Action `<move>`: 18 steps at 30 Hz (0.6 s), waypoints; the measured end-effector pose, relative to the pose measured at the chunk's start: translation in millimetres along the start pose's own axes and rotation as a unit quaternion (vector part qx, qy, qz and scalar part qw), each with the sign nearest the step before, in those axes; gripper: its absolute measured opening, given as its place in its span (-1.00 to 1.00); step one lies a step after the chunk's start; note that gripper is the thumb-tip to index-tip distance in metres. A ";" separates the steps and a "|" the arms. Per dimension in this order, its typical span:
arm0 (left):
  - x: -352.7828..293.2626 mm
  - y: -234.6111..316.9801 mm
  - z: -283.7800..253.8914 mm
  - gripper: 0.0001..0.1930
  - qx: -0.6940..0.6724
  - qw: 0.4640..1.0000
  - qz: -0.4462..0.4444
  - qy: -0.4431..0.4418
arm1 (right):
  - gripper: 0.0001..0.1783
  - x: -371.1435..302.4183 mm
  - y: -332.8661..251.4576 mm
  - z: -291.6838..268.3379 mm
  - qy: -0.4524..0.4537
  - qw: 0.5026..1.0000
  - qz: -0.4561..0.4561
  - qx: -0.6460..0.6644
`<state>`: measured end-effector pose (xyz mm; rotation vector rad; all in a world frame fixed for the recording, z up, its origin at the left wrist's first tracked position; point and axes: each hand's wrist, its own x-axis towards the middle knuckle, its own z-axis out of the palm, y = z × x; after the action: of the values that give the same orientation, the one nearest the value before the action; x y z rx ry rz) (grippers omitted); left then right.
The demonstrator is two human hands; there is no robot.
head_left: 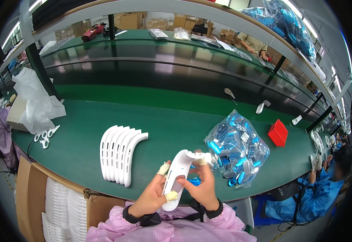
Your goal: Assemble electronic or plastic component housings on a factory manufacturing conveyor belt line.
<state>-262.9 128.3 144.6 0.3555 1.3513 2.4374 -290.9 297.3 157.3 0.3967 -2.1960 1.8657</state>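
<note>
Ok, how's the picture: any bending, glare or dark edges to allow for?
Head view: fisheye bending bows the green bench along its near edge; head view: corners go black; head view: pale reflections on the dark panel behind the bench, glints on the clear bag; head view: the held white piece is bright, its outline clear.

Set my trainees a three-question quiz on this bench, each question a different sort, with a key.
1. Multiple choice: What are the left hand and right hand both touching?
A) cardboard box
B) white curved part
C) white packing sheet

2. True or false: On the bench, the red container lies to the right of the clear bag.

3. Fill in: The row of curved pieces lies to the person's ____ of the clear bag.

Key: 1 B; 2 true; 3 left.
</note>
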 end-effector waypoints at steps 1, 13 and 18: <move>-0.4 -0.9 1.2 -0.10 0.016 1.000 0.013 -0.009 | -0.32 -1.8 7.1 -5.1 -0.050 0.991 0.078 0.096; -1.5 -11.6 -4.6 -0.04 0.064 0.998 -0.017 0.003 | -0.73 3.3 35.1 -14.8 -0.049 0.935 0.271 0.225; -0.4 -7.7 -2.7 -0.04 0.038 0.998 -0.017 0.043 | -0.44 5.1 20.0 -11.4 0.009 0.985 0.115 0.130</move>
<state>-262.2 129.8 136.6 0.2471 1.4758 2.4032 -302.6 311.3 142.4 0.1745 -2.0639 2.2795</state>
